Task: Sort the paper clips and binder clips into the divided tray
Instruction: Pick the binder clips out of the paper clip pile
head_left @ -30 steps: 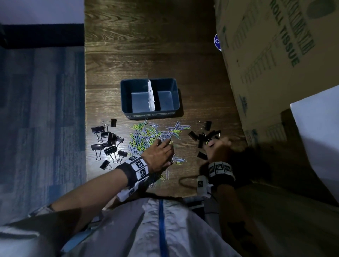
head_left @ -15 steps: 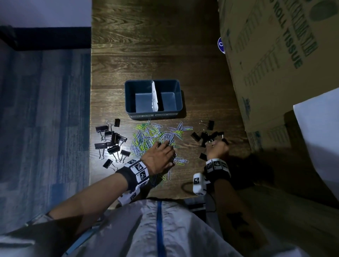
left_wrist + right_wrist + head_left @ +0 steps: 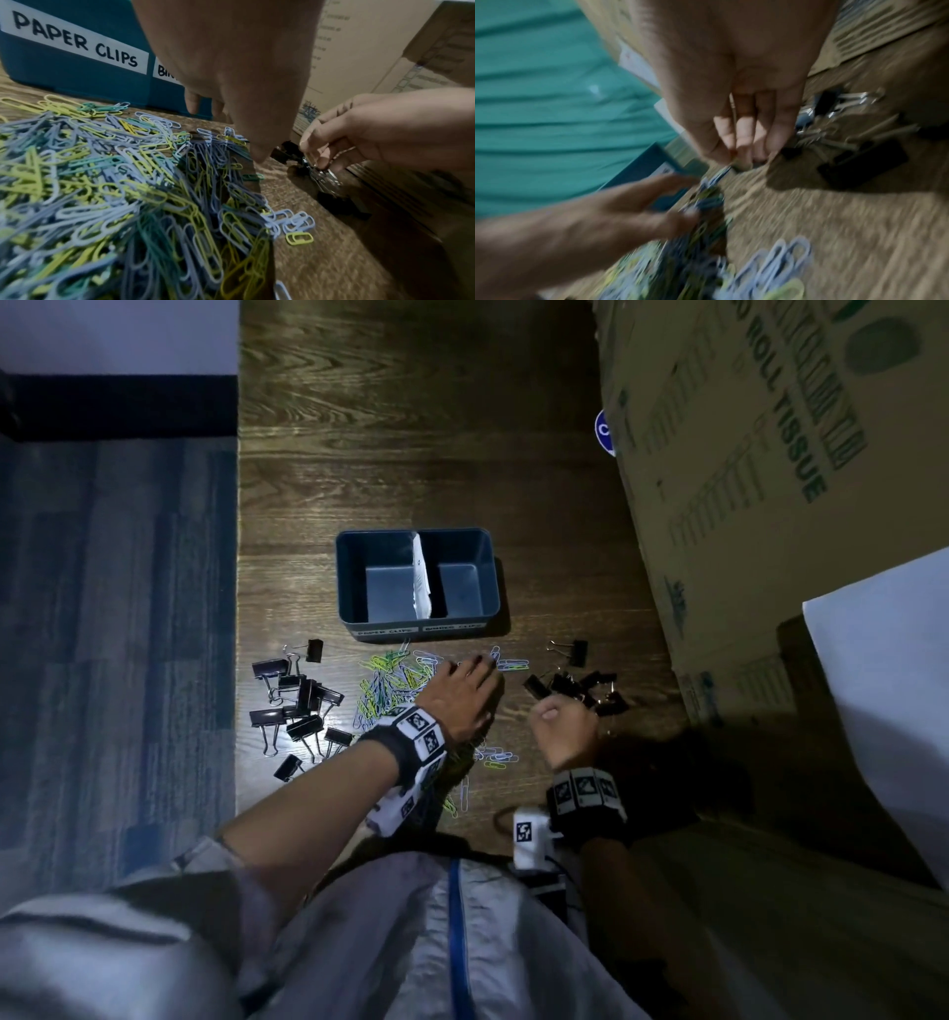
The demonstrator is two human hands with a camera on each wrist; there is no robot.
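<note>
The blue divided tray [image 3: 348, 588] stands mid-table, labelled for paper clips on the left and binder clips on the right, with a white divider [image 3: 422, 577] between. Coloured paper clips [image 3: 393, 683] lie piled in front of it. Black binder clips lie in a left group [image 3: 298, 701] and a right group [image 3: 577, 683]. My left hand [image 3: 470, 670] reaches over the right part of the pile, fingers straight, thumb tip touching clips [image 3: 257, 158]. My right hand [image 3: 554, 716] is curled beside the right group and pinches the silver handles of a binder clip [image 3: 321, 174].
A large cardboard box [image 3: 744, 480] walls off the table's right side, close to the right binder clips. A white sheet [image 3: 883, 685] overlaps it lower right. The table's left edge [image 3: 239, 608] drops to blue carpet. Bare wood lies behind the tray.
My left hand has slid forward and right across the paper clips, toward the tray. My right hand has drawn left, away from the right binder clip group.
</note>
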